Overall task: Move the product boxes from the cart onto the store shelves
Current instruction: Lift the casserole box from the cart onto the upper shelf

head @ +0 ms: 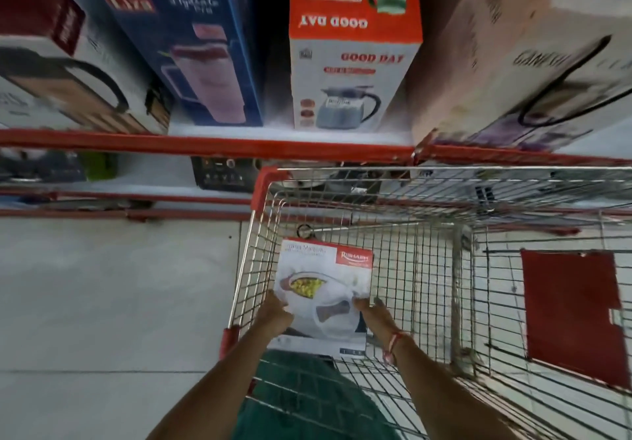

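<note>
Inside the wire cart [427,268], a white product box [325,289] is clasped at its two sides by the left hand [275,314] and right hand [374,314]. Above, the red-edged shelf [212,145] carries a blue box [191,46] and an orange-and-white jug box [352,49].

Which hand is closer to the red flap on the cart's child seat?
Right. The right hand grips the white box's right edge, on the side toward the red flap. The left hand holds the opposite edge, farther away.
</note>
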Available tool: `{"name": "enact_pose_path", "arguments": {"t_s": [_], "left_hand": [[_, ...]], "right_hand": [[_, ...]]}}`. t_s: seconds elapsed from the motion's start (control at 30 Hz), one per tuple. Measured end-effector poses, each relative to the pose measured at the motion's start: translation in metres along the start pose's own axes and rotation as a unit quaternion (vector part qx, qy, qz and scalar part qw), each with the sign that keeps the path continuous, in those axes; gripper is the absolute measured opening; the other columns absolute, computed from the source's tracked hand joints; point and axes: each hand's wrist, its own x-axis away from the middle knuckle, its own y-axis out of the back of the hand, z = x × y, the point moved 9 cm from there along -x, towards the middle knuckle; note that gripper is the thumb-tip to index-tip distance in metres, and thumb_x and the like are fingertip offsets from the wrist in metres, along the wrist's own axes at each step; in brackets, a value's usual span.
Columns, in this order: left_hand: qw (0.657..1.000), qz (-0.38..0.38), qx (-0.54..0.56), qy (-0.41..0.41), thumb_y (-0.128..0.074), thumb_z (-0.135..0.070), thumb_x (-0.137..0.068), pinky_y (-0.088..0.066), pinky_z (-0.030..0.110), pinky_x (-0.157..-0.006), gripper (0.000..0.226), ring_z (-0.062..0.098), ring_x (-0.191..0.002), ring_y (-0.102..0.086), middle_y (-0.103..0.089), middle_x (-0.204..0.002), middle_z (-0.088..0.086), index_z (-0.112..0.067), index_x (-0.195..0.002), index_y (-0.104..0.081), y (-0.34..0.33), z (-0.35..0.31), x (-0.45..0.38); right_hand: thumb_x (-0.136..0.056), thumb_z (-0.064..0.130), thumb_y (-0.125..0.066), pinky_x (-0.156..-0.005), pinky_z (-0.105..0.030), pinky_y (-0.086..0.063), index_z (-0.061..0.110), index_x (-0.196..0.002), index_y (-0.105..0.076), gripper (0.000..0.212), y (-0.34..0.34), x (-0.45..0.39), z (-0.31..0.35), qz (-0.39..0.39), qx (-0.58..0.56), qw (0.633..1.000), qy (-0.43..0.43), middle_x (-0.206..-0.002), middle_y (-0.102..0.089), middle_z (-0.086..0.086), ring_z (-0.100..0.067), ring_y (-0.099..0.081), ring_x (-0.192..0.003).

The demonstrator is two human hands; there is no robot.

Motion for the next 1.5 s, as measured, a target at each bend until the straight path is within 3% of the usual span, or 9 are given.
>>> {"name": "enact_pose_path", "arguments": {"t_s": [0.07,0.2,0.4,0.57,0.73,0.87,1.0,1.3,1.5], "left_hand": [[0.999,0.010,0.034,0.026,-0.058,0.001,-0.082,-0.050,0.029,-0.076,0.056,0.028,-0.110,-0.056,-0.055,-0.131,0.013,-0.007,-0.133,-0.035,-0.003,0.008,-0.003],[0.999,-0.008,0.045,0.019,-0.060,-0.003,-0.081,-0.053,0.036,-0.086,0.049,0.032,-0.112,-0.057,-0.058,-0.127,0.016,-0.004,-0.128,-0.046,0.010,0.002,0.009],[0.991,-0.069,0.055,-0.098,-0.059,-0.001,-0.080,-0.042,0.020,-0.052,0.045,0.021,-0.085,-0.058,-0.060,-0.112,0.007,-0.010,-0.121,-0.045,0.058,-0.022,0.066],[0.971,-0.104,0.088,-0.196,-0.059,0.002,-0.079,-0.053,0.042,-0.087,0.038,0.025,-0.104,-0.062,-0.066,-0.115,0.008,-0.014,-0.111,-0.047,0.107,-0.050,0.131],[0.945,-0.115,0.142,-0.271,-0.061,0.003,-0.082,-0.050,0.049,-0.095,0.032,0.026,-0.104,-0.063,-0.068,-0.113,0.006,-0.011,-0.110,-0.056,0.148,-0.067,0.195],[0.921,-0.105,0.180,-0.329,-0.062,0.008,-0.082,-0.051,0.043,-0.096,0.039,0.020,-0.102,-0.065,-0.067,-0.113,0.006,-0.029,-0.092,-0.062,0.168,-0.073,0.234],[0.911,-0.103,0.212,-0.338,-0.062,0.010,-0.081,-0.054,0.036,-0.086,0.031,0.016,-0.093,-0.068,-0.072,-0.106,0.004,-0.015,-0.099,-0.057,0.181,-0.073,0.248],[0.887,-0.123,0.221,-0.386,-0.063,0.012,-0.079,-0.053,0.025,-0.077,0.037,0.017,-0.096,-0.067,-0.071,-0.105,0.005,-0.020,-0.096,-0.056,0.217,-0.107,0.282],[0.845,-0.169,0.207,-0.463,-0.067,0.011,-0.076,-0.053,0.024,-0.078,0.039,0.013,-0.094,-0.067,-0.071,-0.102,0.001,-0.014,-0.104,-0.055,0.269,-0.159,0.329]], "right_hand": [[-0.092,0.027,-0.058,-0.099,-0.054,-0.050,0.010,-0.115,-0.062,0.029,-0.003,-0.003,0.004,0.007,-0.025,0.999,0.019,-0.119,-0.067,-0.020,-0.037,-0.063,-0.111],[-0.095,0.028,-0.055,-0.096,-0.053,-0.052,0.006,-0.130,-0.053,0.042,0.015,0.009,0.026,-0.036,-0.006,0.997,0.061,-0.123,-0.065,-0.021,-0.037,-0.063,-0.111],[-0.091,0.018,-0.064,-0.088,-0.051,-0.057,0.015,-0.123,-0.057,0.034,0.061,0.079,0.065,-0.028,-0.028,0.989,0.144,-0.122,-0.064,-0.007,-0.027,-0.064,-0.104],[-0.089,0.001,-0.063,-0.056,-0.026,-0.055,0.019,-0.110,-0.061,0.027,0.086,0.151,0.094,-0.043,-0.076,0.969,0.231,-0.111,-0.065,-0.002,-0.014,-0.064,-0.089],[-0.089,0.001,-0.064,-0.062,-0.031,-0.056,0.016,-0.111,-0.064,0.027,0.101,0.210,0.126,-0.069,-0.106,0.941,0.313,-0.108,-0.066,-0.005,-0.019,-0.065,-0.091],[-0.088,0.002,-0.065,-0.060,-0.031,-0.057,0.022,-0.105,-0.063,0.027,0.103,0.243,0.145,-0.075,-0.105,0.922,0.366,-0.105,-0.068,-0.004,-0.020,-0.067,-0.091],[-0.087,0.003,-0.067,-0.059,-0.033,-0.057,0.024,-0.103,-0.064,0.026,0.102,0.266,0.159,-0.080,-0.103,0.908,0.398,-0.106,-0.069,-0.004,-0.024,-0.067,-0.090],[-0.083,0.009,-0.073,-0.071,-0.033,-0.062,0.039,-0.105,-0.062,0.039,0.118,0.326,0.209,-0.122,-0.047,0.859,0.495,-0.110,-0.072,0.008,-0.012,-0.071,-0.091],[-0.079,0.012,-0.076,-0.084,-0.038,-0.060,0.027,-0.121,-0.064,0.046,0.142,0.392,0.268,-0.164,-0.025,0.800,0.576,-0.111,-0.071,0.015,-0.009,-0.070,-0.094]]}}
